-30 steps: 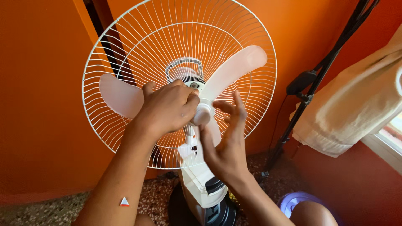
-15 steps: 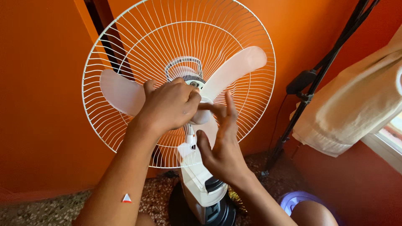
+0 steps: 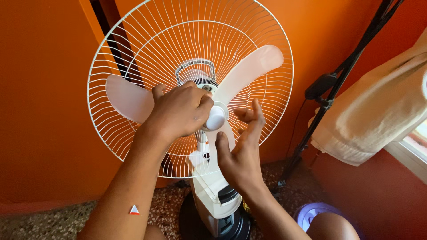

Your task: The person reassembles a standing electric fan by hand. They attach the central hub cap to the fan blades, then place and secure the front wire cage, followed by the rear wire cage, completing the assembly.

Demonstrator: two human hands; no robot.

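Because the front cover was absent, the white rear grille (image 3: pixel 147 58) stood as a wide open dish against the orange wall (image 3: pixel 40 89), and the three pale blades (image 3: pixel 249 71) were bare in front of it. I judged that the main risk lay there: if the blades turned freely while the hub was being twisted, the grip could slip and a blade edge could strike the knuckles, or a thin blade could bend. The fan stood on its white column (image 3: pixel 213 195) over a dark round base (image 3: pixel 240 226) on the speckled floor (image 3: pixel 35 222), so a hard sideways push could also rock it. A black stand (image 3: pixel 351 49) and a cream cloth (image 3: pixel 378 115) were to the right, apart from the fan.

The left hand (image 3: pixel 180 111) was curled over the centre of the fan, its fingers closed around the hub beside the small white cap (image 3: pixel 216 119). The right hand (image 3: pixel 242 149) was released, fingers spread and raised, its fingertips (image 3: pixel 256 106) close to the cap and the lower blade; I could not tell whether they touched it.
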